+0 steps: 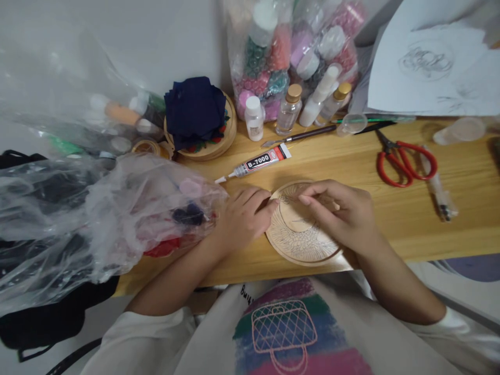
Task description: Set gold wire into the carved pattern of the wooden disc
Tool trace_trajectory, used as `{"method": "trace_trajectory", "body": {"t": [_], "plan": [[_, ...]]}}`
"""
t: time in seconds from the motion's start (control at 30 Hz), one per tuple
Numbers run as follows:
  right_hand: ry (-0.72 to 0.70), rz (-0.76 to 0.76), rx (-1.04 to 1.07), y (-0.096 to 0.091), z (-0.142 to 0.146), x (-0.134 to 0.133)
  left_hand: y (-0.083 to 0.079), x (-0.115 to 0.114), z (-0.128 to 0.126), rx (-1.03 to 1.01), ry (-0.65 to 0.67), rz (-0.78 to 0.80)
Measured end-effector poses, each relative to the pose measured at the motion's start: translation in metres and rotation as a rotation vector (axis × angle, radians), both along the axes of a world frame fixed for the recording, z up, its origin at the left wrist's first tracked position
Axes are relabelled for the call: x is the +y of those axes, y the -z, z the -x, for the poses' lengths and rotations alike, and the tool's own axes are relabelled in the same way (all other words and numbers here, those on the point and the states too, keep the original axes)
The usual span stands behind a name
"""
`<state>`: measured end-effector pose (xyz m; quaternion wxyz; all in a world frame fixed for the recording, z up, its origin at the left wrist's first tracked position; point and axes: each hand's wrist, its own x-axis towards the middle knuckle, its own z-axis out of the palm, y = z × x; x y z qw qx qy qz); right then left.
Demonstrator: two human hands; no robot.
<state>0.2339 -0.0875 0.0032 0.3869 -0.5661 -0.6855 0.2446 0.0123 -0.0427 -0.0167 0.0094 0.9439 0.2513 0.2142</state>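
Note:
A round wooden disc lies on the table before me, its face covered with fine dark lines like feathers or scales around a plain inner circle. My left hand is at the disc's left rim, fingers bent and thumb tip on the edge, holding it. Over the disc's right side, my right hand is closed in a pinch, thumb against index finger. Whatever is between those fingertips is too small to make out. Just beyond the disc lies a glue tube marked B-7000, its white nozzle pointing left.
Red-handled scissors and a pen lie to the right. A craft knife, small bottles and bagged jars stand behind. Dark blue cloth tops a round wooden box. Plastic bags cover the left side.

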Motion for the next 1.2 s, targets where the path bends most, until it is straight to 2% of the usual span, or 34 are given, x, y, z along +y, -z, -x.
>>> {"method": "trace_trajectory", "body": {"t": [0.13, 0.2, 0.5, 0.67, 1.2], "plan": [[0.019, 0.165, 0.427, 0.0012, 0.0024, 0.0001, -0.0004, 0.0002, 0.0, -0.002, 0.004, 0.002], [0.015, 0.23, 0.577, 0.0011, 0.0021, 0.0011, -0.0004, 0.0003, 0.0002, -0.003, 0.009, 0.003], [-0.013, 0.447, 0.875, 0.0026, -0.0036, 0.0027, -0.0014, 0.0001, -0.0011, -0.008, 0.0, -0.021], [-0.036, 0.483, 0.944, 0.0043, -0.0054, 0.0025, -0.0009, 0.0002, -0.0017, -0.011, -0.001, -0.018], [-0.009, 0.453, 0.952, -0.0002, -0.0048, 0.0047, -0.0007, 0.0, -0.0016, -0.013, 0.003, -0.005]]}}
